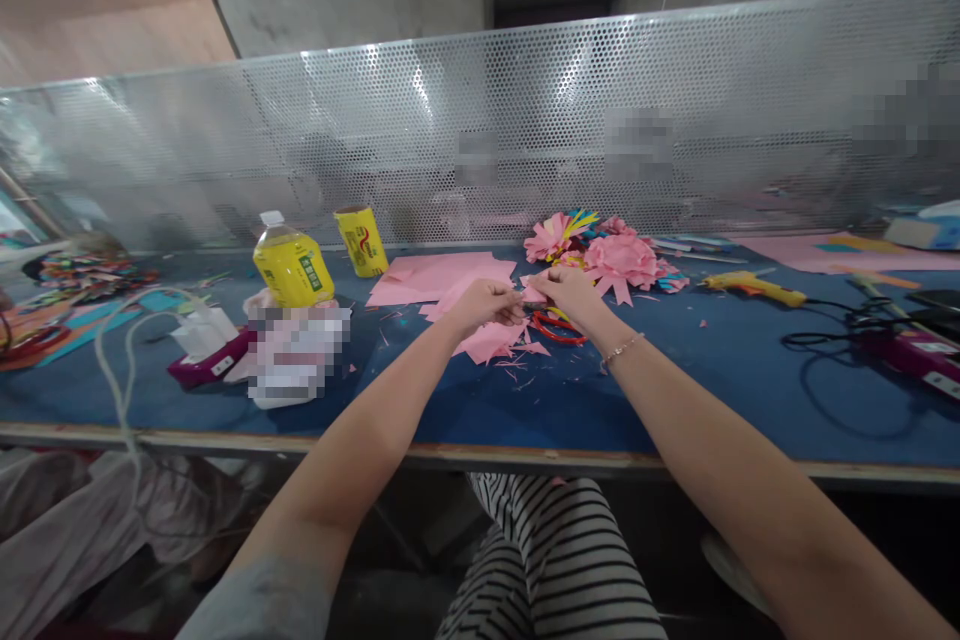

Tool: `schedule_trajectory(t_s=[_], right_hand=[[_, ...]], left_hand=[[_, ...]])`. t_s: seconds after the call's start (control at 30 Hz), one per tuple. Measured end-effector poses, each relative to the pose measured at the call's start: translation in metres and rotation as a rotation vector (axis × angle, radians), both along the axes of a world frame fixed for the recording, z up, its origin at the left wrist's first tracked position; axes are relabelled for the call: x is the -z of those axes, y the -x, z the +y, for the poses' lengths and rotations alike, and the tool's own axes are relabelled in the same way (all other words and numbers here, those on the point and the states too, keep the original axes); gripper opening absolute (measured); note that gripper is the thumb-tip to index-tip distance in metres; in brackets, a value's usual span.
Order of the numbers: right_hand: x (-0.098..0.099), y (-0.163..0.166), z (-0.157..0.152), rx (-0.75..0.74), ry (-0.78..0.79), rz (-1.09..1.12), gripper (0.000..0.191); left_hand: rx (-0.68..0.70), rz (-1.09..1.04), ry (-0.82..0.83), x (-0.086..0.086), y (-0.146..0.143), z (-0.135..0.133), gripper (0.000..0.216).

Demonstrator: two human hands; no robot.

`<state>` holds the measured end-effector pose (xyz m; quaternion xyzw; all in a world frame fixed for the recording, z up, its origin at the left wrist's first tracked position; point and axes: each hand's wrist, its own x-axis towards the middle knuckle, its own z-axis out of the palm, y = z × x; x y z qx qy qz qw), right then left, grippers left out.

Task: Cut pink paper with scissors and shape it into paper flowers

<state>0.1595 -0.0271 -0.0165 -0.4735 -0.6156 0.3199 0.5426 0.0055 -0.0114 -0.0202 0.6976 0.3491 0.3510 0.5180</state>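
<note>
My left hand [486, 308] and my right hand [564, 292] meet over the middle of the table, fingers closed. Between them is a small pink paper piece [532, 294], pinched by the right fingers. The left fingertips are pressed together close against it; what exactly they grip is too small to make out. Red-handled scissors [559, 328] lie just under my right hand. Pink paper sheets [442, 278] spread behind and beside my left hand, with cut scraps [491, 344] below. Pink paper flowers [621, 260] are heaped beyond my right hand.
At left stand a yellow-labelled bottle [292, 265], a yellow can [360, 242] and a purple power strip [214, 358] with white cables. A yellow glue gun [756, 288] with a black cord lies right. A perforated metal panel [420, 140] bounds the table's back.
</note>
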Motion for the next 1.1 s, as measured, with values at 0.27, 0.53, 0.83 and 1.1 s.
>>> schedule_trajectory(t_s=[0.27, 0.53, 0.83, 1.1], right_hand=[[-0.002, -0.002, -0.003, 0.04, -0.049, -0.22, 0.03], [0.003, -0.005, 0.003, 0.005, -0.108, -0.308, 0.027], [0.006, -0.004, 0.006, -0.051, -0.115, -0.302, 0.025], [0.013, -0.004, 0.011, -0.125, -0.044, -0.043, 0.027]], left_hand=[[0.065, 0.08, 0.056, -0.002, 0.005, 0.002, 0.021], [0.097, 0.095, -0.029, 0.0, 0.005, 0.004, 0.023], [-0.049, 0.031, -0.092, 0.003, -0.001, 0.001, 0.026], [-0.004, 0.026, -0.087, 0.004, 0.0, 0.004, 0.025]])
